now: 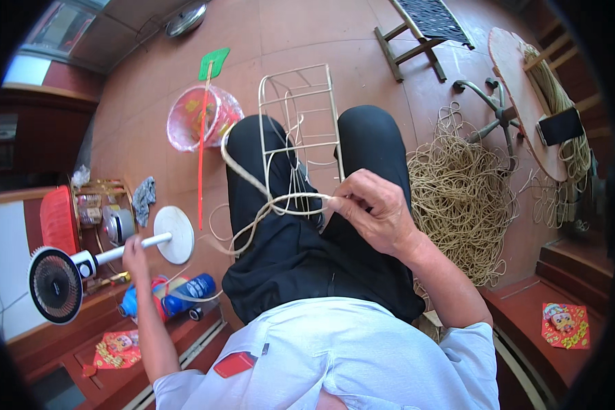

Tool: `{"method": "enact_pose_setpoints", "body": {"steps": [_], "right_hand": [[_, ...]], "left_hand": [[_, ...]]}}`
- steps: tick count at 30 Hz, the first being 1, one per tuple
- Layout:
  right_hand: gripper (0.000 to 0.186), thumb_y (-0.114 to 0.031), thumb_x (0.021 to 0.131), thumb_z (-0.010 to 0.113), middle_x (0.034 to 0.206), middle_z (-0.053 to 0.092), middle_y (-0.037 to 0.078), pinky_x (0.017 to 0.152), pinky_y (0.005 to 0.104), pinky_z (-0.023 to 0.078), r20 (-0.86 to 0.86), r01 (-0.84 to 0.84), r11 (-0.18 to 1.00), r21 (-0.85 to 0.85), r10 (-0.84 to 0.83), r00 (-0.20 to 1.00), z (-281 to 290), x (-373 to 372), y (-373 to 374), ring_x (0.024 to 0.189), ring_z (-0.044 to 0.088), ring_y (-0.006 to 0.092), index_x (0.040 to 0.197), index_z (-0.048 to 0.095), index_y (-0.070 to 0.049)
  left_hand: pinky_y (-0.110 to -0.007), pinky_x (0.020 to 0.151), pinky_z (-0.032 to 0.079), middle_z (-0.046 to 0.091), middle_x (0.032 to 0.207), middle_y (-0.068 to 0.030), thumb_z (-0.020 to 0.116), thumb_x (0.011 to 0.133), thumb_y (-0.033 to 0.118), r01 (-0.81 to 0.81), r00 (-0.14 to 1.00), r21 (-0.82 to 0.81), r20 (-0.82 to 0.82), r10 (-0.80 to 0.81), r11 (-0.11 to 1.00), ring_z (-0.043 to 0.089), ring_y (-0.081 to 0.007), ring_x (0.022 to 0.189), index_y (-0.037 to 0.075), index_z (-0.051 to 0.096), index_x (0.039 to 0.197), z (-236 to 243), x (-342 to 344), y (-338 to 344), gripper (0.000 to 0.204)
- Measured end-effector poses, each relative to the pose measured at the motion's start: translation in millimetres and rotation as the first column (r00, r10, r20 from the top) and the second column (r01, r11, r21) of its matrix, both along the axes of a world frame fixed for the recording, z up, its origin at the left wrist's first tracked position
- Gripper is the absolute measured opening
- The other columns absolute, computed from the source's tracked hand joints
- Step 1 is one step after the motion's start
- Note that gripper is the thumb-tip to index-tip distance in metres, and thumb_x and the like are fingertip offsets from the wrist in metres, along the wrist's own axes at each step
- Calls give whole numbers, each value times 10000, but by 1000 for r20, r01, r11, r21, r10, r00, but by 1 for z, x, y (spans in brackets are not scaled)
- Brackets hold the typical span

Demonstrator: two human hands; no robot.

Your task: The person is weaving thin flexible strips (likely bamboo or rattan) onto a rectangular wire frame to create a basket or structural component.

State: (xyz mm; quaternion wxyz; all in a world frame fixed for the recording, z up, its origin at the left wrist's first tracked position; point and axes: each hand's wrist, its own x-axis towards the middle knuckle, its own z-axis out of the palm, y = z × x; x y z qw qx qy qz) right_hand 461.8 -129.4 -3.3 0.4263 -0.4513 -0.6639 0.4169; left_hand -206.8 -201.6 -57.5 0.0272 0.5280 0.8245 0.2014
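A cream, rectangular thin-rod frame (301, 147) is seen at the inner edges of 2 black-trousered knees (373, 140), its long axis pointed forward; pale cord (298, 195) is pinched by the right hand (378, 213); the left hand (135, 255) cannot be read for grip.

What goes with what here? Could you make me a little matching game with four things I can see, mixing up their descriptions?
Column one:
1. Fly swatter
2. Pedestal fan
3. Tan cord pile
4. Right hand

Column two:
A. Pinching a pale strand between finger and thumb
B. Green head, red handle
C. Heaped in loose tangles on the floor, toward the right of the view
D. White pole, dark round head, toward the left of the view

Right pairs: 1-B, 2-D, 3-C, 4-A
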Motion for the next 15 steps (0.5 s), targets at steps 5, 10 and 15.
{"method": "enact_pose_setpoints", "body": {"steps": [5, 10, 15], "right_hand": [[195, -95, 987, 858, 791, 579, 14, 590, 266, 424, -85, 51, 975, -215, -70, 994, 1, -4, -2, 659, 511, 61, 939, 691, -7], [184, -97, 1010, 846, 803, 598, -9, 591, 249, 413, -77, 67, 962, -266, -90, 993, 5, -1, -4, 658, 492, 38, 941, 706, -1], [199, -107, 1006, 855, 793, 586, -13, 594, 248, 407, -58, 65, 963, -263, -83, 995, 5, -4, -6, 657, 489, 37, 931, 701, -6]], "left_hand": [[-333, 901, 572, 778, 1063, -114, 729, 1079, 180, 447, 770, 109, 459, -444, 888, 749, -207, 993, 1, 765, 1148, 102, 333, 36, 195], [-329, 899, 596, 775, 1104, -117, 766, 1046, 143, 569, 608, 20, 664, -437, 822, 768, -189, 994, 5, 705, 1262, 79, 397, 23, 263], [-367, 871, 612, 770, 1074, -146, 791, 1026, 152, 578, 725, 17, 448, -523, 816, 793, -261, 996, 23, 683, 1285, 73, 397, 23, 309]]}}
